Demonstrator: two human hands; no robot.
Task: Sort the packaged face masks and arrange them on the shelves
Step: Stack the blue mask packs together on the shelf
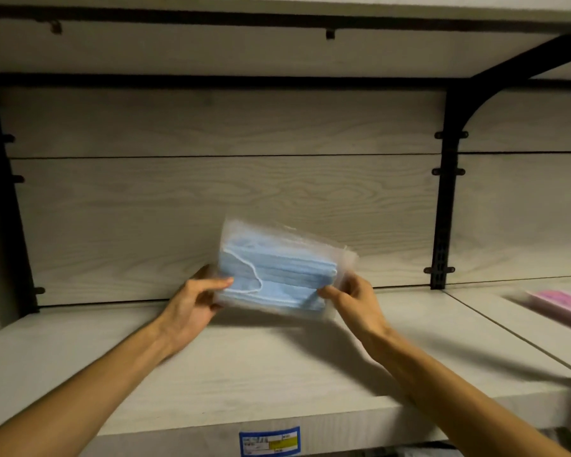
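Observation:
A clear plastic pack of blue face masks (284, 272) is held upright and slightly tilted just above the pale wood-grain shelf (244, 364), close to its back panel. My left hand (195, 301) pinches the pack's lower left edge, thumb in front and fingers behind. At the lower right corner my right hand (353, 301) pinches the pack the same way. Both forearms reach in from the bottom of the view.
A pink mask pack (561, 305) lies on the neighbouring shelf section at the right edge. A black bracket upright (445, 192) divides the two sections, and another shelf board (277, 8) runs overhead. A blue and yellow price label (269, 440) sticks to the shelf's front edge.

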